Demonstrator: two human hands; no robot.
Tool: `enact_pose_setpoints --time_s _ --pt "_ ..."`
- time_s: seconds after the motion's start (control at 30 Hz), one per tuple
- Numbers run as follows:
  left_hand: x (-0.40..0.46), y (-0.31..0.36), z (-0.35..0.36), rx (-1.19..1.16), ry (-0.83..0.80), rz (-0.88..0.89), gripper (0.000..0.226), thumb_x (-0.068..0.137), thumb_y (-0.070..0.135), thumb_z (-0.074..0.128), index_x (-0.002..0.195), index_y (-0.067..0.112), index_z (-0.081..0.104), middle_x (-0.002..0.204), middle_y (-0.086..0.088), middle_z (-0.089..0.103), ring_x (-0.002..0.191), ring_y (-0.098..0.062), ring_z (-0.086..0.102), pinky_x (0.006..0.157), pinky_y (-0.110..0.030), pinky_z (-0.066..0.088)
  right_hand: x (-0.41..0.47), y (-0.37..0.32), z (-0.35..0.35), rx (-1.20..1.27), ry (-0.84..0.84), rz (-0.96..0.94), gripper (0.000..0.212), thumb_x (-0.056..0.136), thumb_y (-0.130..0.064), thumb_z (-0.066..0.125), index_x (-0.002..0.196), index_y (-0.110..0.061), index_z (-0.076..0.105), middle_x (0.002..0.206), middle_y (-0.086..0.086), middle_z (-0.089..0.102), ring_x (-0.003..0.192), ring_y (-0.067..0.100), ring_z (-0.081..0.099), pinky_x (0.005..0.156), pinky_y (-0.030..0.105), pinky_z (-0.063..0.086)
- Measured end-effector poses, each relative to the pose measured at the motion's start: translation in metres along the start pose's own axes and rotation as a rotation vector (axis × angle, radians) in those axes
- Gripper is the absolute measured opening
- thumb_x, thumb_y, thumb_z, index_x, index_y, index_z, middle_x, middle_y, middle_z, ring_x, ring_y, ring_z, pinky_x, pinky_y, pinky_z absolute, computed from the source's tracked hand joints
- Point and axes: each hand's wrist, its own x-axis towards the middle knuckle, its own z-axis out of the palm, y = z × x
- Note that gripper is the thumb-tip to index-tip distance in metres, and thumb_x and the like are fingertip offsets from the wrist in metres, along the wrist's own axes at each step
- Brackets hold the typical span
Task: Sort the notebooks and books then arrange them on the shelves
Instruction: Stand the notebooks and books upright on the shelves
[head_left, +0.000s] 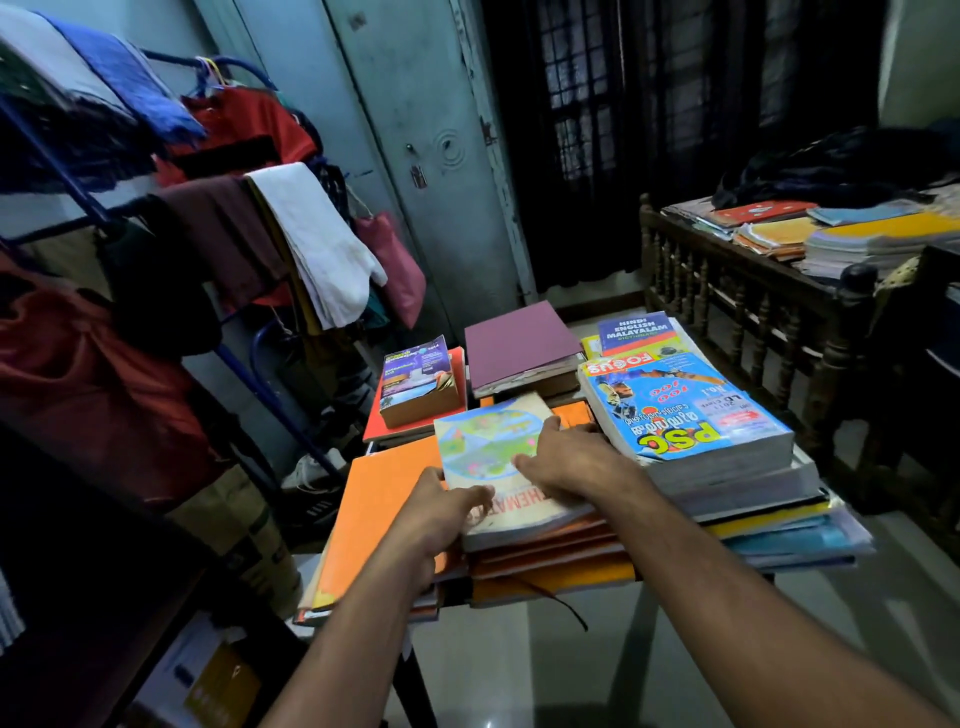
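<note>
A mathematics book (483, 441) with a colourful map cover lies on top of a stack of orange notebooks (550, 564). My left hand (439, 512) grips its near left edge, thumb on the cover. My right hand (563, 460) lies across the book's right side, fingers reaching to its far right edge. To the right stands a tall pile topped by a thick blue PSC guide (685, 410), with a dictionary (636, 332) behind it. An orange notebook (374, 519) lies to the left.
Farther back sit a small thick book (418, 382) on a red one and a maroon book (514, 340). A clothes rack (156, 208) stands left, a dark shelf (93, 597) at near left, and a wooden bed (810, 244) with more notebooks at right.
</note>
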Motion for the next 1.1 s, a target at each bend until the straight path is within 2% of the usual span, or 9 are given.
enact_pose_setpoints --time_s 0.13,0.37,0.53,0.67,0.73,0.8,0.9,1.03,1.1 --pt "0.001 0.002 -0.002 -0.010 -0.015 -0.015 0.043 0.091 0.028 0.074 0.122 0.017 0.048 0.105 -0.002 0.070 0.082 -0.016 0.067 0.062 -0.028 0.049 -0.002 -0.003 0.001 -0.037 0.001 -0.010 0.095 0.096 -0.060 0.051 0.160 -0.013 -0.002 0.162 0.032 0.004 0.147 0.051 0.016 0.113 0.057 0.032" --pt "0.002 -0.003 -0.016 -0.141 0.052 -0.157 0.047 0.083 0.029 0.081 0.117 0.005 0.058 0.095 -0.013 0.075 0.068 -0.026 0.070 0.056 -0.034 0.054 0.003 -0.009 0.005 0.147 0.091 -0.086 0.100 0.086 -0.058 0.068 0.159 -0.021 0.010 0.164 0.019 0.000 0.143 0.042 0.031 0.111 0.047 0.039" --pt "-0.010 0.008 -0.031 -0.175 0.045 -0.076 0.030 0.087 0.014 0.077 0.111 0.004 0.061 0.077 -0.009 0.074 0.055 -0.019 0.066 0.047 -0.025 0.048 -0.003 -0.014 0.002 0.260 0.074 -0.173 0.086 0.081 -0.057 0.073 0.149 -0.023 0.032 0.151 0.009 0.027 0.129 0.030 0.049 0.102 0.040 0.048" --pt "-0.039 0.005 -0.066 -0.348 -0.005 0.062 0.039 0.092 0.002 0.067 0.128 0.009 0.057 0.110 -0.018 0.074 0.096 -0.036 0.073 0.074 -0.044 0.062 -0.034 -0.044 -0.007 0.238 0.102 -0.313 0.083 0.084 -0.058 0.071 0.150 -0.024 0.032 0.147 0.007 0.028 0.128 0.029 0.049 0.096 0.034 0.045" --pt "-0.059 -0.001 -0.097 -0.438 0.005 0.144 0.042 0.092 -0.002 0.063 0.132 0.010 0.055 0.118 -0.021 0.071 0.104 -0.039 0.070 0.081 -0.048 0.062 -0.054 -0.065 -0.003 0.316 0.142 -0.431 0.078 0.085 -0.052 0.073 0.149 -0.027 0.036 0.142 0.005 0.031 0.127 0.025 0.048 0.092 0.028 0.041" --pt "-0.081 -0.011 -0.136 -0.461 0.074 0.219 0.045 0.092 -0.004 0.061 0.133 0.015 0.055 0.120 -0.018 0.071 0.100 -0.034 0.071 0.077 -0.041 0.063 -0.073 -0.092 0.013 0.396 0.174 -0.587 0.068 0.086 -0.041 0.076 0.144 -0.026 0.045 0.131 0.003 0.039 0.118 0.020 0.051 0.087 0.023 0.037" --pt "-0.121 -0.047 -0.213 -0.461 0.261 0.243 0.053 0.089 -0.007 0.063 0.135 0.018 0.054 0.120 -0.015 0.072 0.100 -0.032 0.071 0.078 -0.039 0.062 -0.095 -0.154 0.066 0.467 0.056 -0.788 0.056 0.084 -0.017 0.075 0.136 -0.022 0.056 0.125 0.005 0.048 0.110 0.019 0.053 0.097 0.027 0.042" --pt "-0.168 -0.109 -0.297 -0.521 0.520 0.147 0.051 0.085 -0.008 0.068 0.129 0.016 0.057 0.110 -0.014 0.075 0.087 -0.029 0.073 0.065 -0.036 0.062 -0.117 -0.237 0.138 0.477 -0.203 -0.934 0.061 0.069 -0.034 0.059 0.129 -0.033 0.060 0.127 -0.004 0.050 0.102 0.010 0.057 0.085 0.023 0.046" --pt "-0.189 -0.137 -0.328 -0.518 0.642 0.066 0.053 0.084 -0.002 0.074 0.131 0.013 0.056 0.107 -0.013 0.075 0.086 -0.028 0.073 0.067 -0.036 0.059 -0.125 -0.273 0.165 0.471 -0.348 -0.953 0.058 0.066 -0.029 0.056 0.124 -0.037 0.063 0.126 0.002 0.057 0.101 0.014 0.063 0.081 0.025 0.049"
